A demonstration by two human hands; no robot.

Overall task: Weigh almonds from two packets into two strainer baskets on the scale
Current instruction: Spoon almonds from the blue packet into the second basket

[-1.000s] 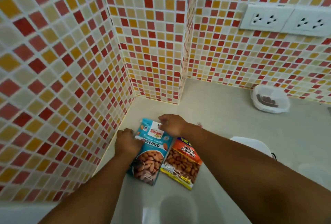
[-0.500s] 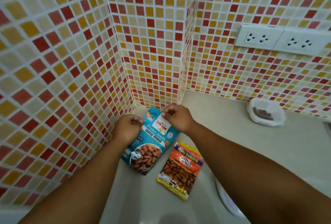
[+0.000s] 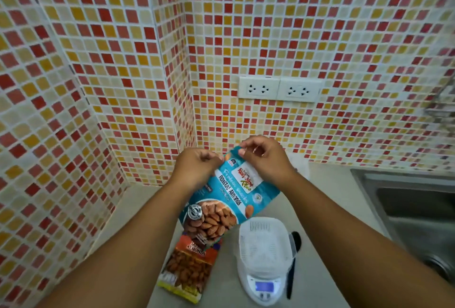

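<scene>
I hold a blue packet of roasted almonds (image 3: 226, 199) up in the air above the counter. My left hand (image 3: 197, 167) pinches its top left corner and my right hand (image 3: 266, 160) pinches its top right edge. An orange and yellow packet of salted almonds (image 3: 189, 268) lies flat on the counter below it. To the right, a white strainer basket (image 3: 264, 246) sits on a white digital scale (image 3: 263, 288) with a lit blue display.
A black spoon (image 3: 294, 258) lies beside the scale on its right. A steel sink (image 3: 413, 209) is set into the counter at the right. Mosaic tile walls close off the left and back, with two white sockets (image 3: 279, 89) on the back wall.
Both hands have lifted the blue packet off the counter and raised it. The view has tilted up and shifted, so the scale, the basket and the sink now show.
</scene>
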